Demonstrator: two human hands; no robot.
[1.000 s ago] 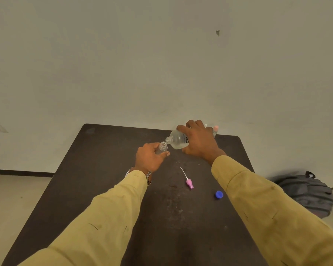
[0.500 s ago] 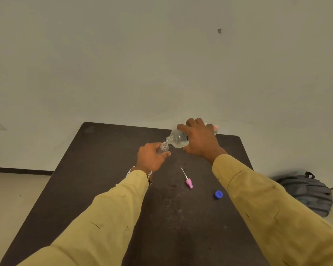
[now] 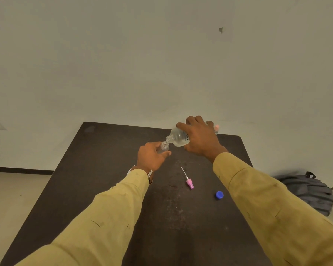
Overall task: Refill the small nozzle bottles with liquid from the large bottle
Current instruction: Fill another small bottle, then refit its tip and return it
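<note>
The left hand (image 3: 151, 157) is being used to grip the small nozzle bottle (image 3: 164, 147) over the table (image 3: 104, 160), mouth upward to catch liquid; the large bottle (image 3: 178, 138), tipped neck-down just beside it, is being gripped by the right hand (image 3: 200, 138).

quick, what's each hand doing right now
Left hand: closed round the small bottle, holding it.
Right hand: closed round the large bottle, holding it tilted, its mouth at the small bottle's opening.

Nozzle (image 3: 189, 182) left of cap (image 3: 219, 194) on table (image 3: 96, 169).
</note>
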